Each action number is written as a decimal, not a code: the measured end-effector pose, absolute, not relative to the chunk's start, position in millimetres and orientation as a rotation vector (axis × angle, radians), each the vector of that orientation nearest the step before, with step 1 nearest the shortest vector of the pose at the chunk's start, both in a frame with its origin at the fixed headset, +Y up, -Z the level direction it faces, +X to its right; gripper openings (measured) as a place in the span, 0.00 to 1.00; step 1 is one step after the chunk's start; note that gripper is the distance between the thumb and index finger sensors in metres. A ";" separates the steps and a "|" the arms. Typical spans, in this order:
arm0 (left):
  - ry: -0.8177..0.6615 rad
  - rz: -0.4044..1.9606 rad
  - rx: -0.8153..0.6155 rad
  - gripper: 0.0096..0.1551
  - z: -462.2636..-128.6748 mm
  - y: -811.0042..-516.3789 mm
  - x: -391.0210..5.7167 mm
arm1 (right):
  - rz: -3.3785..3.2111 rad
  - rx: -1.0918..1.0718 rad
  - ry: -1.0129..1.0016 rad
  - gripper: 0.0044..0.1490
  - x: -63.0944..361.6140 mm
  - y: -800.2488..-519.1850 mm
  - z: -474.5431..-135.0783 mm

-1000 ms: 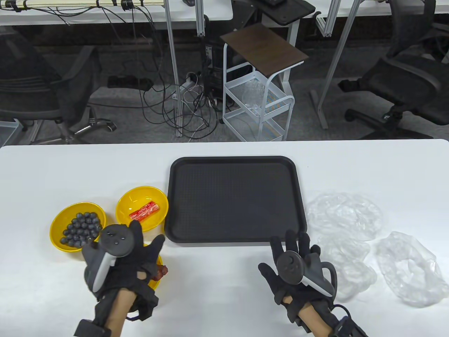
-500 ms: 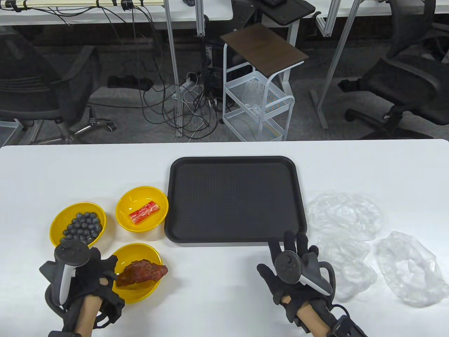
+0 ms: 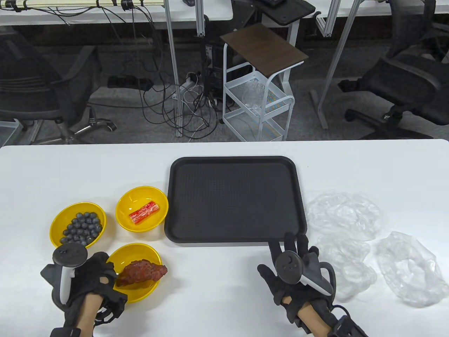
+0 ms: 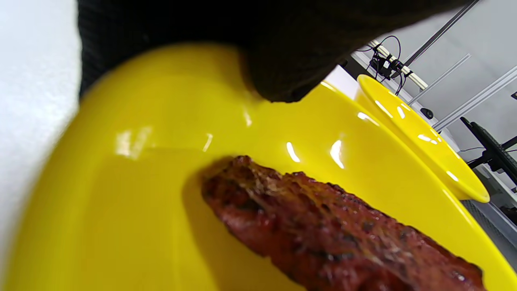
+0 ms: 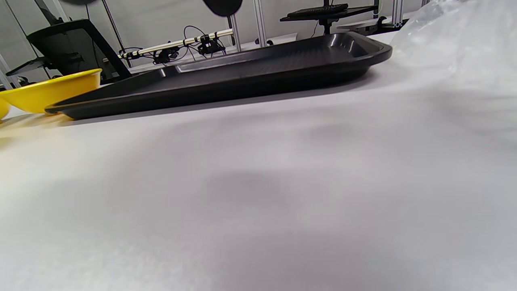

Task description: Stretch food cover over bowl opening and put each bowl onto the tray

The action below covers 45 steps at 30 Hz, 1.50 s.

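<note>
Three yellow bowls stand left of the black tray: one with dark berries, one with a crab stick, and a near one holding a piece of grilled meat. My left hand grips the near bowl's left rim. In the left wrist view a gloved finger curls over the rim of that bowl, above the meat. My right hand lies flat on the table with straight fingers, just in front of the tray. Clear food covers lie to its right.
Two more crumpled clear covers lie on the table's right side. The right wrist view shows the tray and a yellow bowl beyond bare white tabletop. Past the table's far edge stand a white wire cart and chairs.
My left hand drew back from above the meat bowl toward the lower left, uncovering it, and now sits at its left rim. The right hand stayed put.
</note>
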<state>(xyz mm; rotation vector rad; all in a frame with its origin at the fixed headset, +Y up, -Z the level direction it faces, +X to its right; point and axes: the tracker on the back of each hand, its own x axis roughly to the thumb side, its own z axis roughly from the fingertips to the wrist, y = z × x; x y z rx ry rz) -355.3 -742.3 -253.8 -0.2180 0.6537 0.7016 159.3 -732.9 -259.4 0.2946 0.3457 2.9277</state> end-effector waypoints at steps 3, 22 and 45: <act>0.639 0.716 -0.211 0.27 -253.1 -738.3 -355.4 | 2.924 0.292 0.341 0.58 159.9 -732.7 -259.7; 0.249 0.684 -0.328 0.26 -294.0 -705.8 -193.9 | 2.833 0.237 0.191 0.59 176.6 -718.7 -260.1; 0.208 0.722 -0.381 0.26 -307.2 -749.2 -129.6 | 2.824 0.203 0.201 0.58 180.7 -719.0 -261.4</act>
